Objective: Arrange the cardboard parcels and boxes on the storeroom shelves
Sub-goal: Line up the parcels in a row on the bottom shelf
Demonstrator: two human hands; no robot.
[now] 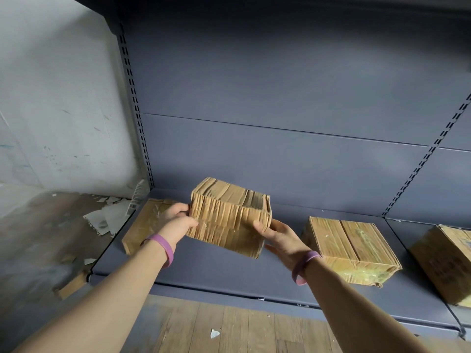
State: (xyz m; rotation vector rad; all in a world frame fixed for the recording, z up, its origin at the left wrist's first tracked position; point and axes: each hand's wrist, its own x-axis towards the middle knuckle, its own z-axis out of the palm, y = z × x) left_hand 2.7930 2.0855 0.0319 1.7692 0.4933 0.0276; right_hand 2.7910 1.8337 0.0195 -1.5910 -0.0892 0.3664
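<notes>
Beyond the left hand (175, 221), a flat parcel (142, 225) on the grey shelf (204, 268). Gripped by curled fingers at each end — left hand, right hand (281, 240) — the creased parcel (229, 220), aloft, long axis hand to hand. Right of the right hand, a taped box (349, 250); below, shelf room, likely enough.

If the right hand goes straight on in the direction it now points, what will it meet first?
The right hand holds the crumpled box, which lies first in its line; past that, probably only the back panel of the shelf, but depth is unclear.
</notes>
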